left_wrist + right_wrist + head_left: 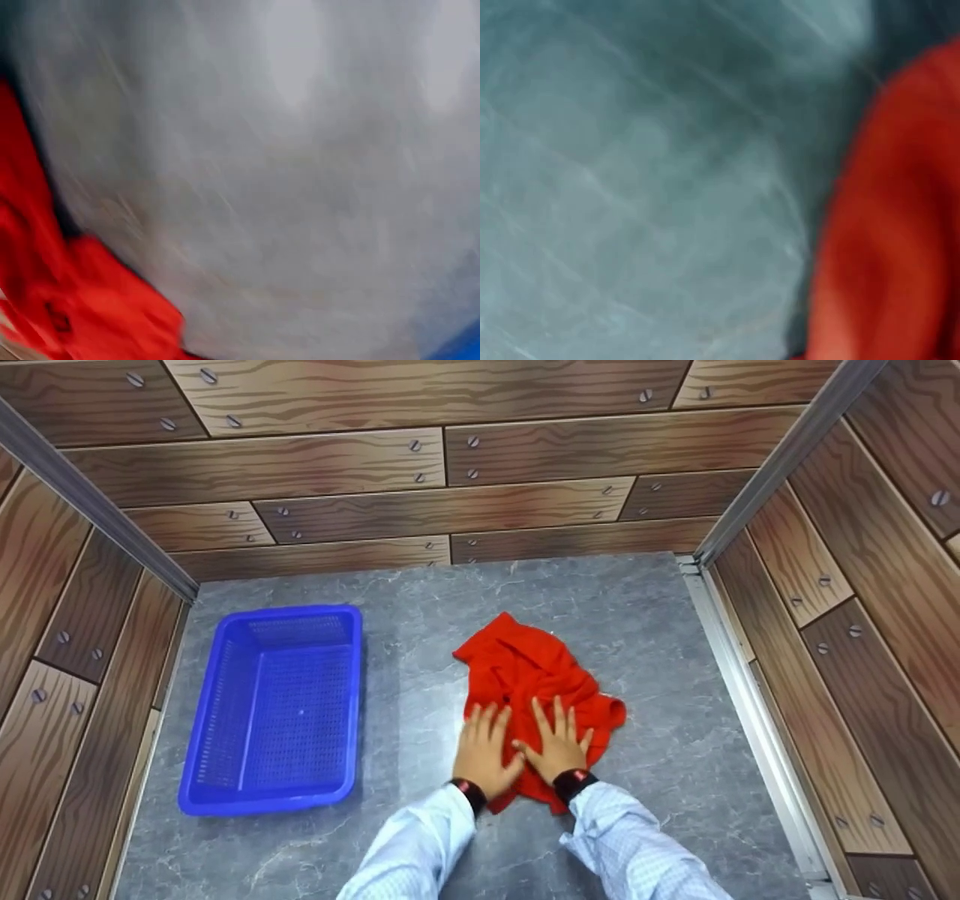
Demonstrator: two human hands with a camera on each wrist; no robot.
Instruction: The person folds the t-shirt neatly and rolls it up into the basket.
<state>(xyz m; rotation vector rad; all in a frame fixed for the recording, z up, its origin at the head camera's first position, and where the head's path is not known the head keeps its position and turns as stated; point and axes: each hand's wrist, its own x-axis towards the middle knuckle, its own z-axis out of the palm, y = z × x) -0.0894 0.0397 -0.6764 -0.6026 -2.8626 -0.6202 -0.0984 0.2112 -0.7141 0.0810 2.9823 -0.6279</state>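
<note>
A crumpled red cloth (525,660), perhaps a garment, lies in loose folds on the grey marbled surface. My left hand (484,754) is over its near left part, fingers spread and pointing away from me. Beside it my right hand (556,741) lies over the near right part with its fingers spread too. The two thumbs come close together between the hands. The left wrist view is blurred and catches the red cloth (105,307) at its lower left; in the right wrist view the cloth (892,247) fills the right side. Neither wrist view shows fingers.
A blue plastic basket (356,697) with perforated sides stands to the left, nothing visible inside it. Wood-patterned panels (442,457) close off the back and both sides. A metal rail (757,727) runs along the right edge of the grey surface (420,660).
</note>
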